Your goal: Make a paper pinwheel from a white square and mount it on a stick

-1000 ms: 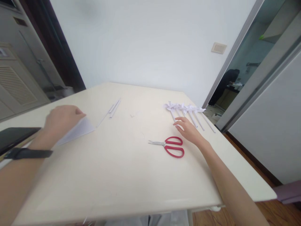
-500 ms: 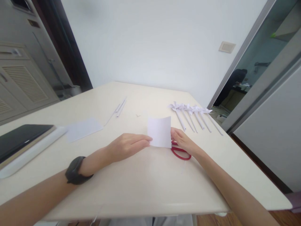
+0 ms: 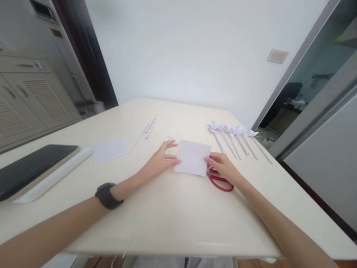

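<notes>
A small square sheet of white paper (image 3: 193, 157) is held up slightly above the table in front of me. My right hand (image 3: 221, 165) pinches its right edge, thumb on the near face. At the opposite edge, my left hand (image 3: 164, 156) has its fingers spread apart, with the thumb tip touching the lower left of the paper. Red-handled scissors (image 3: 221, 184) lie under and beside my right hand; their blades are mostly hidden behind the paper and hand.
Several paper pinwheels on rolled sticks (image 3: 237, 136) lie in a row at the right. Rolled paper sticks (image 3: 150, 127) and tiny scraps (image 3: 170, 137) are farther back. At left are flat paper sheets (image 3: 110, 152) and a dark tablet-like object (image 3: 39, 165) on a white roll-like item.
My left fingers have spread and loosened from the paper's left edge. The paper has turned slightly, its right thumb now showing on the front. The whole view has shifted a little.
</notes>
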{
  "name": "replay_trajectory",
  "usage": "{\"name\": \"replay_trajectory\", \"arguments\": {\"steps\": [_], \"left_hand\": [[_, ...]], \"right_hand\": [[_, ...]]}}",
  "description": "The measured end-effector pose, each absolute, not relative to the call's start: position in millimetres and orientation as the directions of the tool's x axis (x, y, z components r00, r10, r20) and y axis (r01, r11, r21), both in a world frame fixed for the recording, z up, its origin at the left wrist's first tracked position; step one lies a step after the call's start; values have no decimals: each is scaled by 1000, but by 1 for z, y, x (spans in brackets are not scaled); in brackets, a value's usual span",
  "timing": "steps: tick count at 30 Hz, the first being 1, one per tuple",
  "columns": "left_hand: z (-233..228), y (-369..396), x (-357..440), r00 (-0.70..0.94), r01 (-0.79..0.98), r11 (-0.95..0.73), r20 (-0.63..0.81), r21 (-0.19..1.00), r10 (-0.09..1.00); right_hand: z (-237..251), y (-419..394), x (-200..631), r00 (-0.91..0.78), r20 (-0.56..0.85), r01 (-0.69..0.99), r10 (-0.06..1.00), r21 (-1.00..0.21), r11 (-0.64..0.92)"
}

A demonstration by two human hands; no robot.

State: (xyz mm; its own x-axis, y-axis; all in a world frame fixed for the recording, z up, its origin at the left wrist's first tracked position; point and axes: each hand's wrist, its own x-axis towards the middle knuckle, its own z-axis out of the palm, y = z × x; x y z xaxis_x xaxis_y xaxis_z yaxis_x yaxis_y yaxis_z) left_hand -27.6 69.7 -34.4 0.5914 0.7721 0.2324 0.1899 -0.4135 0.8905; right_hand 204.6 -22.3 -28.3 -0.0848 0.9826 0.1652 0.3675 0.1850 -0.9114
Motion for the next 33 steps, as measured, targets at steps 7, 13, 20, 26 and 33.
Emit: {"name": "replay_trajectory", "arguments": {"steps": [7, 13, 20, 26, 33], "left_hand": [[-34, 73, -30, 722, 206, -93, -87, 974, 686], [-21, 66, -30, 769, 227, 10, -186, 974, 612], [-18, 57, -30, 807, 231, 77, -235, 970, 542], [-15, 50, -30, 841, 215, 82, -228, 973, 492], [-13, 47, -28, 858, 185, 73, -197, 980, 474]], "right_hand": [[-29, -24, 200, -72, 211, 471, 975, -855, 220], [-24, -27, 198, -41, 295, 567, 955, -779, 265], [-18, -32, 195, -2, 459, 705, 889, -629, 326], [-16, -40, 183, -144, 621, 778, 770, -410, 476], [-23, -39, 180, -353, 631, 782, 691, -207, 588]]}}
